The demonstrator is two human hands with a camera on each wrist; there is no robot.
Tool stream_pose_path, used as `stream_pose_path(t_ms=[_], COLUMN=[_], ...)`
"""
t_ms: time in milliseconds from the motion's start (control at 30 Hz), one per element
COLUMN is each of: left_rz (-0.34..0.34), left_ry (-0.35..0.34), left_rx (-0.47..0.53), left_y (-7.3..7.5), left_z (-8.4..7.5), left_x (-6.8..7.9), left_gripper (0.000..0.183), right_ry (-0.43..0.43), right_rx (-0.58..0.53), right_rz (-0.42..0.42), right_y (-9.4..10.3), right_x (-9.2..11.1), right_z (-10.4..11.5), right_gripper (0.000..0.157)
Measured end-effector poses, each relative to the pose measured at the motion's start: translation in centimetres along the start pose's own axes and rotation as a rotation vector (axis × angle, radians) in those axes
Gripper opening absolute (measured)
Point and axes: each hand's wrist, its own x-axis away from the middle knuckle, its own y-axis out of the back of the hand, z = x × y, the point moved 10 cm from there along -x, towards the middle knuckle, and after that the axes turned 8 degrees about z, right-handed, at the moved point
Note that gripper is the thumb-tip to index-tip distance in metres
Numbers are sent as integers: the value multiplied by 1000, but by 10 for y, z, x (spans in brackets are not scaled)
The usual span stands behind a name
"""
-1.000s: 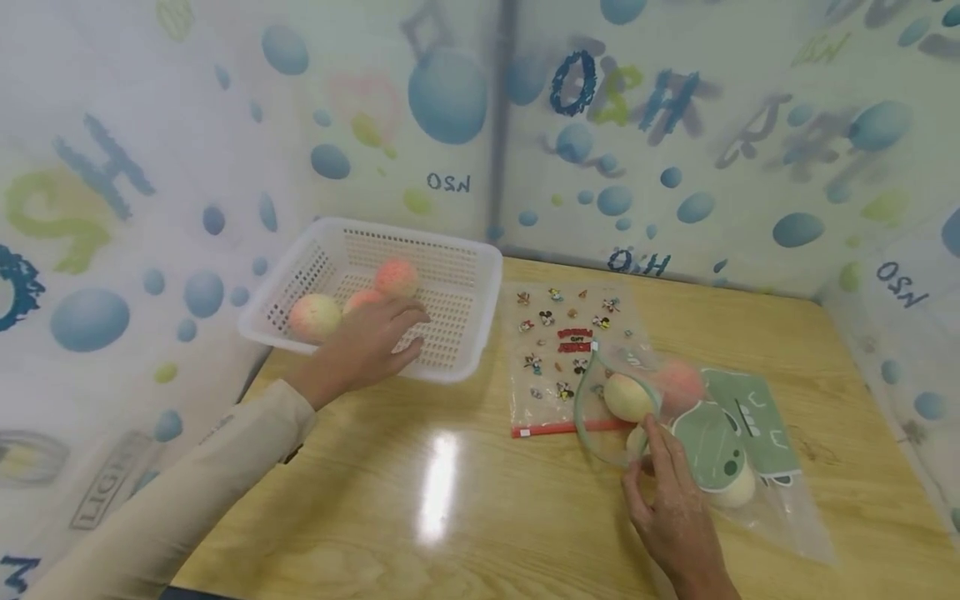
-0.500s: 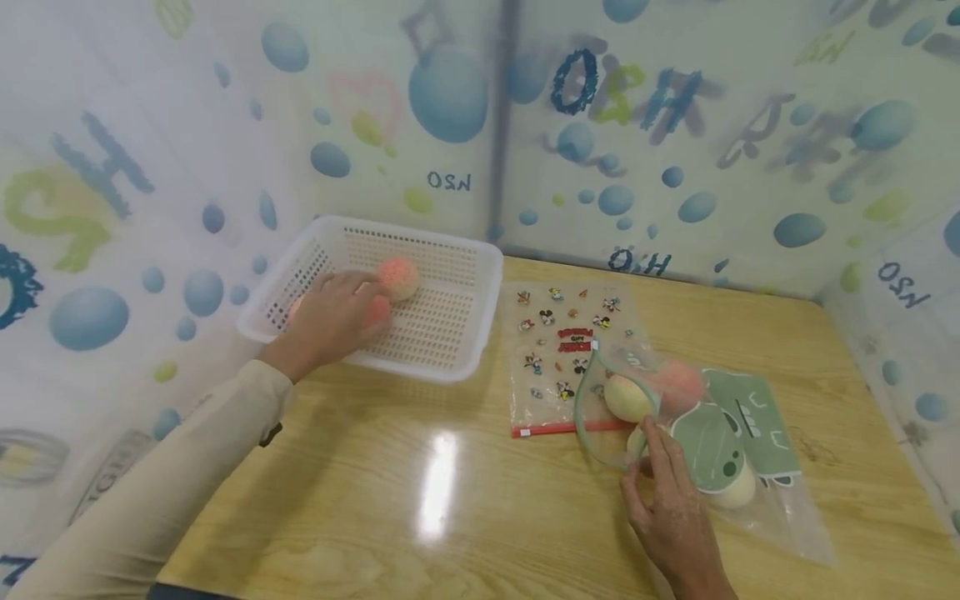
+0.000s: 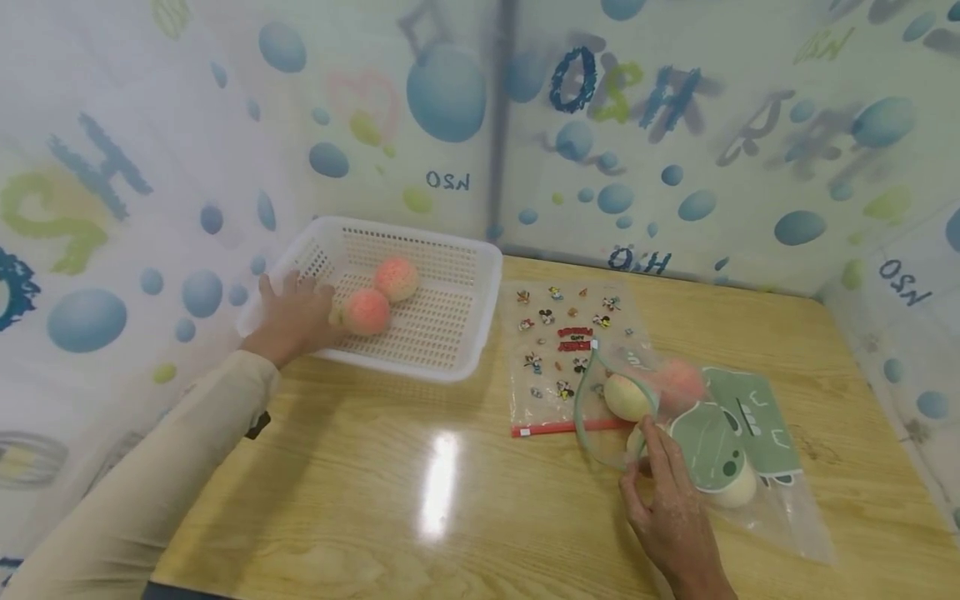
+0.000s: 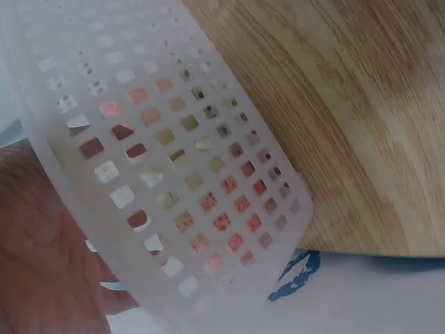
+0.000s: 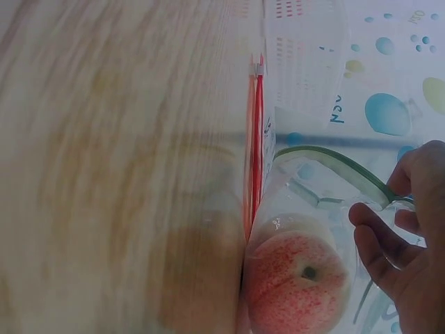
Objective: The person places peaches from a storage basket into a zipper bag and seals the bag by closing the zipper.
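My left hand (image 3: 294,321) is over the left end of a white plastic basket (image 3: 491,287), its fingers spread and reaching inside past the rim. It hides the spot where another peach lay. To its right, a peach (image 3: 367,312) and a second peach (image 3: 396,278) lie in the basket. In the left wrist view, reddish fruit shows through the basket wall (image 4: 83,174) beside the hand (image 4: 42,243). My right hand (image 3: 672,508) pinches the green-edged mouth of a clear zip bag (image 3: 750,425), holding it up. Inside are several peaches, one reddish peach (image 5: 297,282) nearest the right wrist camera.
A clear flat bag with cartoon prints (image 3: 547,358) and a red slider strip lies between the basket and the green bag, partly under the green bag's mouth. Printed wall sheets (image 3: 637,192) stand close behind and beside the wooden table (image 3: 360,500).
My left hand has moved leftward from the middle peach to the basket's left end, uncovering the middle peach and spreading its fingers. My right hand keeps its hold on the bag's edge.
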Motion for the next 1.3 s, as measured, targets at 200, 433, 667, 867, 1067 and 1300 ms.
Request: stream_pose_path(t_ms=[200,433,667,867,1067,1300], left_rz=[115,137,91,17,-32,-126], left_ry=[47,67,45,17,22,4], left_rx=[-58,-55,-88,-108,-122,-159], left_y=[-6,-7,-8,-4,-2,3], left_z=[7,8,12,13,15,13], left_x=[-4,-5,-11,-12,-11,-11], left_gripper=[82,83,78,61,59,61], right_ry=[1,3,-5,-24,-23,-9], right_rx=[-5,-3,2,15,18,23], right_rz=[-8,-3,16,35,28,8], right_y=[1,0,-2,-4,-3,-2], right_x=[2,1,1,2,1,2], right_z=[-1,-1,-1,-2,-2,0], right_gripper=[64,63,67,67,67,65])
